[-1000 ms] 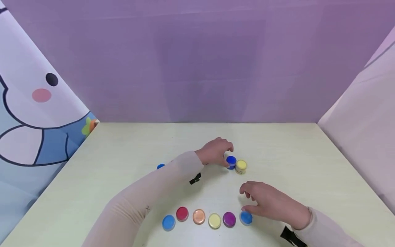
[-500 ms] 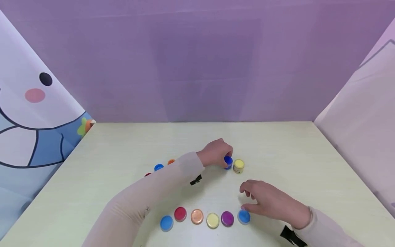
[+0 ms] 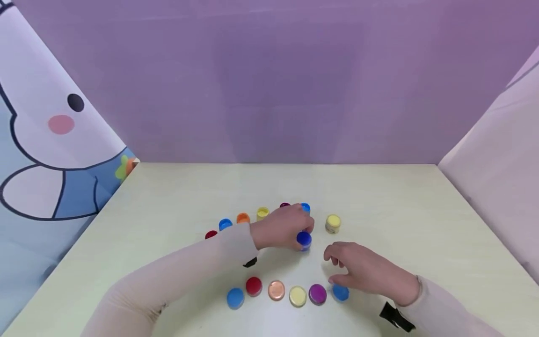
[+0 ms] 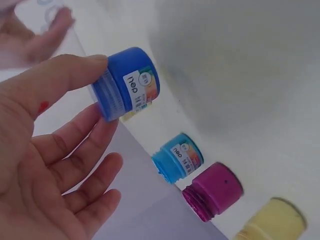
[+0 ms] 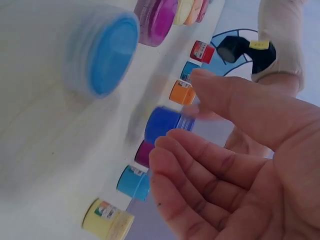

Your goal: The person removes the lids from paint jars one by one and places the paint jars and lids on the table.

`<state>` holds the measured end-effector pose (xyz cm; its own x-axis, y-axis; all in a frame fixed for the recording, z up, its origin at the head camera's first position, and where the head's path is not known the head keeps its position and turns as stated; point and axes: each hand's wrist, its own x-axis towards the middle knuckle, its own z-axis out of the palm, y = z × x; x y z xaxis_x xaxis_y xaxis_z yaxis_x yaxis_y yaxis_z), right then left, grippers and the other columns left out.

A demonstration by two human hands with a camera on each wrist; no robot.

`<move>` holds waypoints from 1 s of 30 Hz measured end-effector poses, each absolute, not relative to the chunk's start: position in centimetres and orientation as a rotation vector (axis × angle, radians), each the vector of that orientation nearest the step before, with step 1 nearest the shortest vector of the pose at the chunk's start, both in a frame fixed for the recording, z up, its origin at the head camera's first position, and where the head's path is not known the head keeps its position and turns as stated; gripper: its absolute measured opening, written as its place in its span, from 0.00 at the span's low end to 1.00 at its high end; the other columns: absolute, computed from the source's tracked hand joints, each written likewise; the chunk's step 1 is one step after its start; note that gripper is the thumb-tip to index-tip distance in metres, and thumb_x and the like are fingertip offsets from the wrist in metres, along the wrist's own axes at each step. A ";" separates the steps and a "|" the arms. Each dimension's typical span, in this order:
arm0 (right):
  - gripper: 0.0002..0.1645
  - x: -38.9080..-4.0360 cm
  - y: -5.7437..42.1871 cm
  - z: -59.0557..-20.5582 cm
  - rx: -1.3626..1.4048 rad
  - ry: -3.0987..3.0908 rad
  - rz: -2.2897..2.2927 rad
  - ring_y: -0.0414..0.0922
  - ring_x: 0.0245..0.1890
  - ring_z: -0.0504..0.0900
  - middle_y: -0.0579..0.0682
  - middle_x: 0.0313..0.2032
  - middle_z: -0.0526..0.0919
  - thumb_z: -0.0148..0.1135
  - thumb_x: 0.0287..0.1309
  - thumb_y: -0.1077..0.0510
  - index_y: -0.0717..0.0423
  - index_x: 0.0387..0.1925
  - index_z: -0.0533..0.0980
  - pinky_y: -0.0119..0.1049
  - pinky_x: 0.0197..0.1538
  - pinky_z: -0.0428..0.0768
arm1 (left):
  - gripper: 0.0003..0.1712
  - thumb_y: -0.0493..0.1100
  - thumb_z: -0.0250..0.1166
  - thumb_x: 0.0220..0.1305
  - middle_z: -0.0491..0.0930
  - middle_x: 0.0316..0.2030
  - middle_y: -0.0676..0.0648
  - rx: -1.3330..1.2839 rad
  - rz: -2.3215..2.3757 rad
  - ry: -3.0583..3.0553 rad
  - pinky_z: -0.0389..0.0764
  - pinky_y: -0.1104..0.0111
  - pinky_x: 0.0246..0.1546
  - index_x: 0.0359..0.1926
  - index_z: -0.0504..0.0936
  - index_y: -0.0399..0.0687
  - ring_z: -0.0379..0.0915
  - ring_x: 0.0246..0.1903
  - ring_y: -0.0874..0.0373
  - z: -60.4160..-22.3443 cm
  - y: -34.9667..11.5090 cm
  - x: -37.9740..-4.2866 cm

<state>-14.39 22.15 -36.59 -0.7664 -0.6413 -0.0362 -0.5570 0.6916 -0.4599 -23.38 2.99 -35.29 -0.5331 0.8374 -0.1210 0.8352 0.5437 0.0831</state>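
Note:
In the head view my left hand [image 3: 280,228] holds a dark blue paint jar [image 3: 304,240] over the middle of the table. The left wrist view shows the thumb and fingers pinching that jar [image 4: 135,82] by its lid end, its label facing the camera. My right hand [image 3: 370,272] hangs loosely curled with nothing in it, its thumb beside a light blue lid [image 3: 340,293]. Behind the left hand stand uncapped jars, among them an orange jar [image 3: 243,218], a yellow jar [image 3: 263,213] and a light blue jar [image 3: 306,207]. The left hand partly hides this row.
A near row of lids includes a blue lid [image 3: 235,298], a red lid [image 3: 254,286], an orange lid [image 3: 276,290], a pale yellow lid [image 3: 298,296] and a purple lid [image 3: 317,294]. A capped yellow jar [image 3: 333,224] stands at the right. A purple cloth [image 3: 290,93] hangs behind the table.
My left hand has closed on the dark blue jar and brought it nearer, leaving the yellow jar alone. More of the uncapped row shows now. The right hand has stayed nearly still.

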 end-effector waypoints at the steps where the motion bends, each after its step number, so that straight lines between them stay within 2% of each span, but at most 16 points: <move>1: 0.17 -14.5 22.0 -36.5 -0.962 2.700 -0.641 0.38 0.28 0.70 0.40 0.28 0.72 0.68 0.46 0.55 0.56 0.37 0.73 0.33 0.32 0.72 | 0.15 0.52 0.71 0.46 0.74 0.28 0.60 1.434 0.027 2.625 0.66 0.76 0.32 0.34 0.78 0.54 0.63 0.34 0.62 -35.4 2.7 -23.1; 15: 0.13 -16.7 19.5 -36.4 -1.055 2.664 -0.665 0.41 0.30 0.73 0.43 0.31 0.76 0.67 0.47 0.58 0.55 0.36 0.74 0.33 0.35 0.74 | 0.16 0.51 0.72 0.45 0.75 0.29 0.61 1.340 0.141 2.582 0.66 0.75 0.34 0.37 0.80 0.55 0.64 0.32 0.65 -36.3 0.4 -21.7; 23: 0.13 -17.3 18.3 -36.9 -1.098 2.733 -0.683 0.40 0.30 0.73 0.45 0.31 0.76 0.66 0.47 0.58 0.55 0.36 0.75 0.31 0.34 0.74 | 0.28 0.48 0.73 0.43 0.74 0.36 0.60 1.204 0.474 2.467 0.70 0.77 0.37 0.47 0.74 0.53 0.68 0.37 0.66 -37.6 -0.9 -22.3; 30: 0.16 -17.5 16.5 -37.8 -1.036 2.844 -0.659 0.39 0.28 0.70 0.43 0.30 0.74 0.67 0.47 0.53 0.56 0.37 0.75 0.29 0.32 0.71 | 0.28 0.47 0.74 0.42 0.72 0.32 0.60 1.109 0.582 2.374 0.71 0.77 0.34 0.46 0.73 0.52 0.68 0.32 0.66 -39.2 -1.1 -22.9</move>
<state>-17.48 16.55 -37.85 -0.7754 -0.6232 0.1020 -0.6045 0.6858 -0.4053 -22.86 -1.11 -39.17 -0.5730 0.7892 -0.2211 0.5976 0.5869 0.5462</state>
